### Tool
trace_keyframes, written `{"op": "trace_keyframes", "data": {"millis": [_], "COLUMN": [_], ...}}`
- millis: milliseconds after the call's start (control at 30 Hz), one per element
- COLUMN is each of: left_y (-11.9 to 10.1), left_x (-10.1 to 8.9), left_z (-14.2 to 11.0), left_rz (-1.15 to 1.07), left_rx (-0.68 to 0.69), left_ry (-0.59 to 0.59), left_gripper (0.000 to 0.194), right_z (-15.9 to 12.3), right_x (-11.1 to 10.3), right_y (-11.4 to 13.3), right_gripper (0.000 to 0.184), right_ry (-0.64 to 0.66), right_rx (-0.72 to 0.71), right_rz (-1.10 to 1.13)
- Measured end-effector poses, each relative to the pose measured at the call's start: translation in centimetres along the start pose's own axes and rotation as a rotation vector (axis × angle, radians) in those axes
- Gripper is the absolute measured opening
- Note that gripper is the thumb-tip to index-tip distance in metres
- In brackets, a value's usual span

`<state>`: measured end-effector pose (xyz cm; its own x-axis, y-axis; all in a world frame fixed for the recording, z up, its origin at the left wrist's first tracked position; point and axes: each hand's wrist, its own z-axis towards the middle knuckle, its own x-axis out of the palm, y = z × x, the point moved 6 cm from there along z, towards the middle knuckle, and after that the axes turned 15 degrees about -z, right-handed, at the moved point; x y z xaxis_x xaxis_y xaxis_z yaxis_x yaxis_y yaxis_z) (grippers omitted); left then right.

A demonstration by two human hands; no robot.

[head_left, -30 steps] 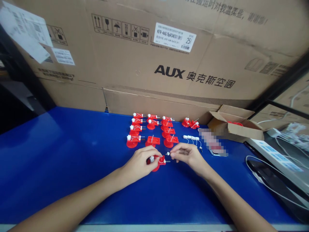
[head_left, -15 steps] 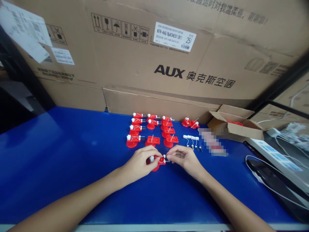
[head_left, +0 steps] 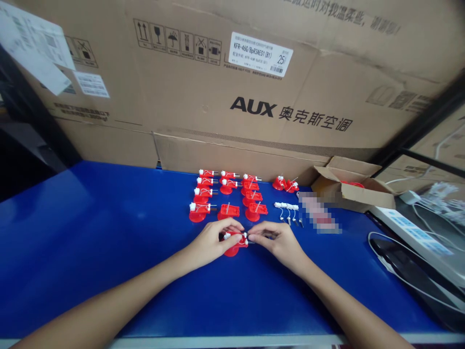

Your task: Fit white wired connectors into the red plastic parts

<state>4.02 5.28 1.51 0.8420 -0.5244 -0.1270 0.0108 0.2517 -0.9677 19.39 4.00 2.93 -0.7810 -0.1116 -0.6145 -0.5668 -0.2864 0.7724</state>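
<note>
Stand (head_left: 231, 251), red, partly behind left fingers (head_left: 231, 240), apparently in their pinch

"What's the red round-based mount (head_left: 231, 251) in the left hand (head_left: 208, 239) made of?"

"Smooth plastic, by its soft sheen. Just beyond the grip, another mount carries a thin metal rod (head_left: 228, 209)."

"And beneath the grip?"

"A blue tabletop (head_left: 174, 295), smooth and faintly glossy."

"Behind it?"

"The AUX carton (head_left: 196, 111), matt brown cardboard with a white paper label (head_left: 261, 54)."

"Far right of the grip?"

"A power strip (head_left: 404, 228) in white plastic."
</note>
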Motion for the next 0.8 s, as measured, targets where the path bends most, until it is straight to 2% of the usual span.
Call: {"op": "trace_keyframes", "data": {"millis": [133,300,800], "left_y": [0.7,0.5,0.8], "left_x": [0.1,0.5,0.8], "left_z": [0.2,0.3,0.4], "left_rz": [-0.026,0.038,0.109], "left_rx": [-0.127,-0.154,-0.216], "left_ry": [0.072,0.172,0.106], "left_gripper": [0.027,0.026,0.028], "right_z": [-0.1,-0.3,-0.7], "right_x": [0.0,-0.2,-0.2], "right_y": [0.2,0.9,2.1], "right_gripper": [0.011,0.012,0.018], "right_ry": [0.002,0.002,0.032], "right_rx": [-0.064,-0.147,-0.255], "right_rz": [-0.068,-0.199,-0.384]}}
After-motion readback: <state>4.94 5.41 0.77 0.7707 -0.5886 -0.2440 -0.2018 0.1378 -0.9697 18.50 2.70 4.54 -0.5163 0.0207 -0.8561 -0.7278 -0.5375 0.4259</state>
